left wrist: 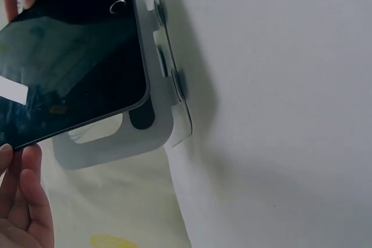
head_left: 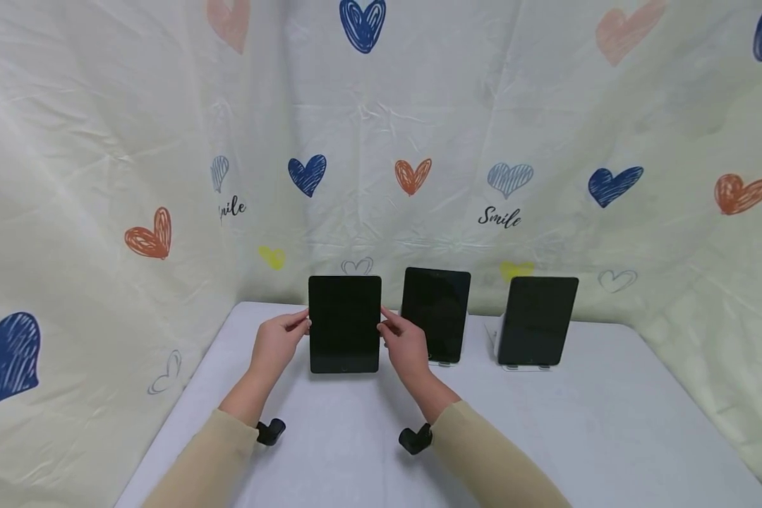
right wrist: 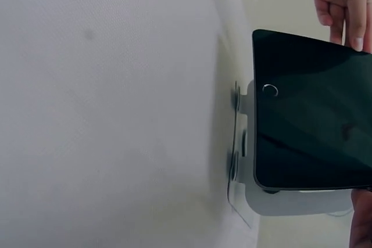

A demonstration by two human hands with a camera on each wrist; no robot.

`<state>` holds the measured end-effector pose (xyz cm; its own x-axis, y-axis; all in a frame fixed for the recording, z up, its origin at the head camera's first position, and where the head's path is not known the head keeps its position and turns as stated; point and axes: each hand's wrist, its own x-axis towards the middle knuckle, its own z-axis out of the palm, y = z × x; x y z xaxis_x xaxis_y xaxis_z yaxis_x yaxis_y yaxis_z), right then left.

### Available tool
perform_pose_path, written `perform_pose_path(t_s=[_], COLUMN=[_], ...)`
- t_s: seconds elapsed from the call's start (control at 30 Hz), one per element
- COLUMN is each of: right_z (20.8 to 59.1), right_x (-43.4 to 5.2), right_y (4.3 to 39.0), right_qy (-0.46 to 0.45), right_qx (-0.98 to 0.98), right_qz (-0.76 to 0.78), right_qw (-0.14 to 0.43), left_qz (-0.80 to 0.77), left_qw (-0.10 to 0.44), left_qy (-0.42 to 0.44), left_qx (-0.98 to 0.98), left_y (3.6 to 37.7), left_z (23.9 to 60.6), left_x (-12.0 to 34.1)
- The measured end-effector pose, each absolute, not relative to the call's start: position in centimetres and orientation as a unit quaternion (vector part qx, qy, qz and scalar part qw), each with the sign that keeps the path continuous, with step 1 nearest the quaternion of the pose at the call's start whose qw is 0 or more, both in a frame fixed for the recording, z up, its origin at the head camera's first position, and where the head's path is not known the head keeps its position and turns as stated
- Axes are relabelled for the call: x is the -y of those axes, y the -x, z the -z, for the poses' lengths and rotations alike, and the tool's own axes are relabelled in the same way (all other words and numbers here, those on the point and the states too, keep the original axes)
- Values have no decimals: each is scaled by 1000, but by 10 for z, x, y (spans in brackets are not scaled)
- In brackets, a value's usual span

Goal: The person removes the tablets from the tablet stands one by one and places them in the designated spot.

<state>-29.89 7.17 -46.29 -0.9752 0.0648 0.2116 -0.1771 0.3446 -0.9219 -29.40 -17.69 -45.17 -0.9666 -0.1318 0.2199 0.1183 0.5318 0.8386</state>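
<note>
A black tablet (head_left: 345,324) is held upright between both hands, with its dark screen facing me. My left hand (head_left: 278,343) pinches its left edge, and my right hand (head_left: 408,347) pinches the right edge. Both wrist views show a grey-white tablet stand (left wrist: 157,137) close behind the tablet, with small lips at its foot. In the right wrist view the tablet's lower edge sits just in front of the stand (right wrist: 279,204), above those lips. The round home button (right wrist: 270,90) is at the tablet's lower end.
Two more black tablets lean on stands to the right: one tablet (head_left: 436,314) just beyond my right hand, another tablet (head_left: 538,321) farther right. A white-covered table (head_left: 584,437) lies beneath. Behind hangs a pale curtain (head_left: 451,127) with printed hearts.
</note>
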Motion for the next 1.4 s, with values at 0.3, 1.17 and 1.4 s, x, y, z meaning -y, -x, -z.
perform_pose_path(t_s=[0.3,1.17,1.4], right_z=[463,456,460], right_x=[-78,-87,-88], right_y=[289,250,241], right_qy=[-13,-18,-19], right_qx=[807,810,819], right_qz=[-587,-585,-572], right_qw=[59,-30,-46], left_qz=[485,520,535], left_qw=[79,20,0], left_qy=[-22,-36,-54], left_qx=[871,853,843], left_y=[286,253,239], left_z=[450,461,464], left_x=[176,179,176])
